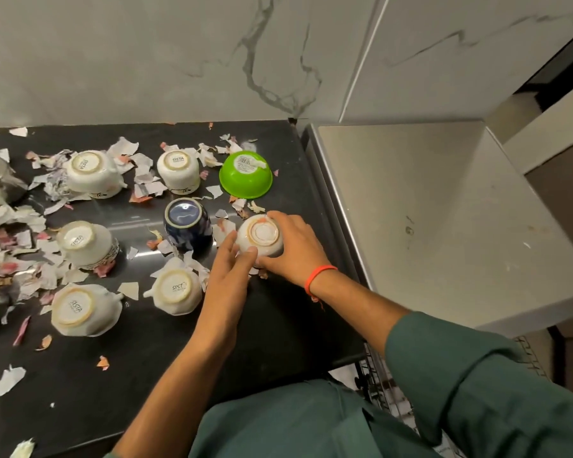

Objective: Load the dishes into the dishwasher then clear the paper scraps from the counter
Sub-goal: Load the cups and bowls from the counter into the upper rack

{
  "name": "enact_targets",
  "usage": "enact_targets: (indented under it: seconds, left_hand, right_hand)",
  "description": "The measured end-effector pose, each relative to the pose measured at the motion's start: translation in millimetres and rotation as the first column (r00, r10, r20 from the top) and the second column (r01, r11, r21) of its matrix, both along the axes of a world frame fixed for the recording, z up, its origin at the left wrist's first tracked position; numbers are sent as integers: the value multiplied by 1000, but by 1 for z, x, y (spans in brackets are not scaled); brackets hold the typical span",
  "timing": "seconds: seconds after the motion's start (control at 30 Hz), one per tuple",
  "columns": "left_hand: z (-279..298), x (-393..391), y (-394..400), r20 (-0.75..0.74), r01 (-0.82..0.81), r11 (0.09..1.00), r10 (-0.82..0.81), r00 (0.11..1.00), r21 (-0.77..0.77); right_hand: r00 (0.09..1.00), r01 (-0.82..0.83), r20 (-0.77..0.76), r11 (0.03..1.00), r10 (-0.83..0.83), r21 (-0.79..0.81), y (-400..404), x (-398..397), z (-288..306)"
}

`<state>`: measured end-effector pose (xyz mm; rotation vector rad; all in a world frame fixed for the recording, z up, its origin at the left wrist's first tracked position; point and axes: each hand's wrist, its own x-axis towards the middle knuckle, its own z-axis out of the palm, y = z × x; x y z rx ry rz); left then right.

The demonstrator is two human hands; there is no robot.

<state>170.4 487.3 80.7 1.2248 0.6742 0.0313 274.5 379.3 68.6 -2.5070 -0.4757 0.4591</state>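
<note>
Dishes are nearly all out on the black surface, so by my reckoning the loading has barely begun and the paper clearing has not started. Largest first: the surface fills the left and centre of the frame, and the dishwasher rack peeks out at lower right, its contents too hidden to judge. Torn paper scraps lie thickest along the left edge and thin out toward the middle.

Next come the dishes, every one upside down: five white cups spread across the left and centre, a green bowl above centre with a label on its base, a dark blue cup in the middle, and a small white bowl just right of it, glossy, with a brownish ring on its foot.

Both hands are on that small bowl. Right hand curls its fingers round the far side, clamped on it; left hand has its fingers fairly straight, tips touching the near side.
</note>
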Motion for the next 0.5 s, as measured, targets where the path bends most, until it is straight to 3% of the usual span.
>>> enact_targets:
  seconds: [0.27, 0.5]
  left_hand:
    - [-2, -3, -2, -27, 67, 995, -66, 997, 74]
    - [-7, -7, -2, -45, 76, 994, -73, 996, 82]
  right_hand:
    - [999, -40, 2, 987, 41, -153, 6, 7, -9]
    - [998, 23, 59, 989, -15, -147, 7, 1, -8]
